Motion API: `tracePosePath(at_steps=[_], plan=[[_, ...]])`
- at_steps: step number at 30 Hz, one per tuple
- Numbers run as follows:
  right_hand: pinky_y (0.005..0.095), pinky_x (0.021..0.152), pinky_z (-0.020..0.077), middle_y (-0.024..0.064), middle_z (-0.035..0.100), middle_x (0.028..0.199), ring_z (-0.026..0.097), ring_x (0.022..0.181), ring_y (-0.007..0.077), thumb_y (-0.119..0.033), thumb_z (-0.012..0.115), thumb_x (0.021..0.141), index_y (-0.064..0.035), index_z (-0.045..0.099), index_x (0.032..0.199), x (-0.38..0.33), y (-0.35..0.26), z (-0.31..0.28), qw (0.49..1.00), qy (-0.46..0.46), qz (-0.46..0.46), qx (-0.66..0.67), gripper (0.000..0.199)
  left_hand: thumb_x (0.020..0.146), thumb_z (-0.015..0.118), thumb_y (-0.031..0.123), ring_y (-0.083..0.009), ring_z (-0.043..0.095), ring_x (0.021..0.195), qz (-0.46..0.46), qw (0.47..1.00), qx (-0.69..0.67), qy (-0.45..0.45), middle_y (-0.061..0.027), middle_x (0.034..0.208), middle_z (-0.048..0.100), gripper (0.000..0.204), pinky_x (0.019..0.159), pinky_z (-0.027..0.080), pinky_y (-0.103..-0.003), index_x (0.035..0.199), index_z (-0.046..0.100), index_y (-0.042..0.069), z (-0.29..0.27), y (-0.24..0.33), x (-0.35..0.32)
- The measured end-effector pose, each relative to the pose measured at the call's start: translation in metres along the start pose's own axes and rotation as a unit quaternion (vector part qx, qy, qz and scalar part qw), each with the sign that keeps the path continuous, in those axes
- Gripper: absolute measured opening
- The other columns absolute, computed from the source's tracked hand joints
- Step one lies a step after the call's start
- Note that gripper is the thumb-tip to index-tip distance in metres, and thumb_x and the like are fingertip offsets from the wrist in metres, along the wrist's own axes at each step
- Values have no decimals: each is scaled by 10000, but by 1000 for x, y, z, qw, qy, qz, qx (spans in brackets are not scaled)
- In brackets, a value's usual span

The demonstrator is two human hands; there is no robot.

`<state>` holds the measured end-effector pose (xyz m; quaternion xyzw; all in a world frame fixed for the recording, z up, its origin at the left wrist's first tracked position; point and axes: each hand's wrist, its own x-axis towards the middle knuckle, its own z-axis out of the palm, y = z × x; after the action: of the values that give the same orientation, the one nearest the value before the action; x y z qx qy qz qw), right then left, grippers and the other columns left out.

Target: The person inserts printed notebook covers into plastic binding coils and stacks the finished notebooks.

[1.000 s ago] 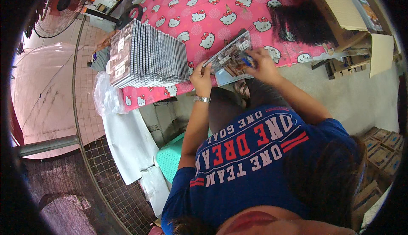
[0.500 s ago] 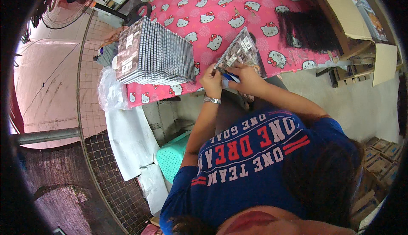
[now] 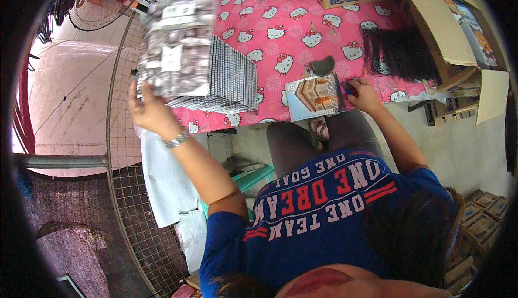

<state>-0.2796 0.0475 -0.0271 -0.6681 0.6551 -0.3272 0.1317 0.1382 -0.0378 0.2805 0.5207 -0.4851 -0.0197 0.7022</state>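
While pinching a blurry grey book [image 3: 181, 44] by its lower left corner with a half-closed left hand [image 3: 148, 112], holds it over the left side of the tall stack [image 3: 232, 77]. Cannot tell if touching the stack. Curls the right hand [image 3: 364, 94] around something small and blue [image 3: 348, 89], mostly hidden, well to the right of the stack. Has a booklet [image 3: 315, 97] with a building on it lying on the pink cloth [image 3: 297, 60], near the stack, on its right side.

See two bare hands [image 3: 154, 115], one silver metal wristwatch [image 3: 177, 138], one tall wire-bound booklet stack [image 3: 234, 74], one blurred grey-white rectangular booklet [image 3: 189, 55], one brown-and-blue building-print booklet [image 3: 314, 97], one round wire-caged fan [image 3: 102, 4].
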Motion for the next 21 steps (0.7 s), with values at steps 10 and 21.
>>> tracePosePath(at_steps=[10,21], plan=[[462,874,504,209,623,1045,603,1002,388,-269,640,815,-41,627,1063,85,92,-16,938,146,204,-238,337,844,672,35,-144,630,734,-53,996,59,-39,-109,896,693,179,656,506,-274,991,676,-68,-42,-138,41],[482,881,501,249,651,1054,631,981,416,-232,608,811,-32,618,1100,113,118,-18,929,51,325,-169,352,849,584,175,-269,658,846,19,965,252,73,-181,943,697,282,771,501,-352,959,687,-63,-38,-134,14]])
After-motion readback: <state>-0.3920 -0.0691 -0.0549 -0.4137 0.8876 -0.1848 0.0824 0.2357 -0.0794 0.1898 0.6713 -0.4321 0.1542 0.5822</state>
